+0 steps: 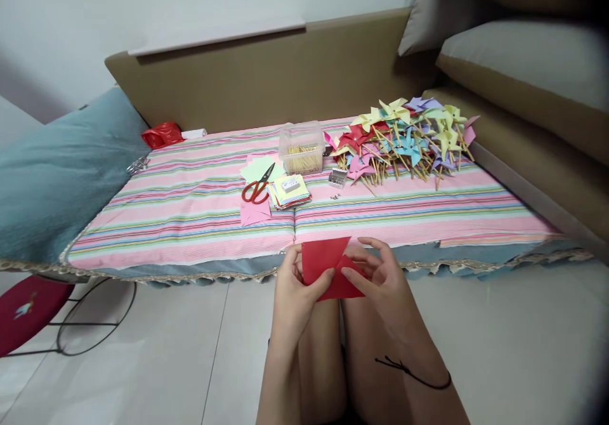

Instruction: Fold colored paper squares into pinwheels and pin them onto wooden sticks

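Head camera looks down past my knees, and biggest of all ahead of me is the long tan sofa (285, 76), its seat covered by a pink striped cloth (190, 209) that runs nearly edge to edge. On the left end lies a large blue-grey cushion (57, 171), and grey cushions (523, 51) are stacked at the right. Down at the lower left sits a round dark-red stool with a wire frame (28, 311) on the pale tiled floor (143, 361).

Next in size, a big heap of paper pinwheels on wooden sticks (404, 139), yellow, blue, pink, red and lilac, spreads over the right part of the cloth. Just left of it stands a clear plastic box of thin wooden sticks (301, 149). In front of that box lies a stack of coloured paper squares (288, 190), with red-handled scissors (257, 187) resting on pale green and pink sheets beside it. A small clear box (337, 177) sits near the pinwheels, and a crumpled red plastic bag (162, 134) lies far back on the left.

Now the small stuff, right over my lap: my left hand (295, 288) pinches the left side of a red paper square with cut flaps (333, 269), thumb on top, and my right hand (380, 279) grips its right side, fingers curled onto one folded flap. A thin black cord (413, 377) circles my right wrist.
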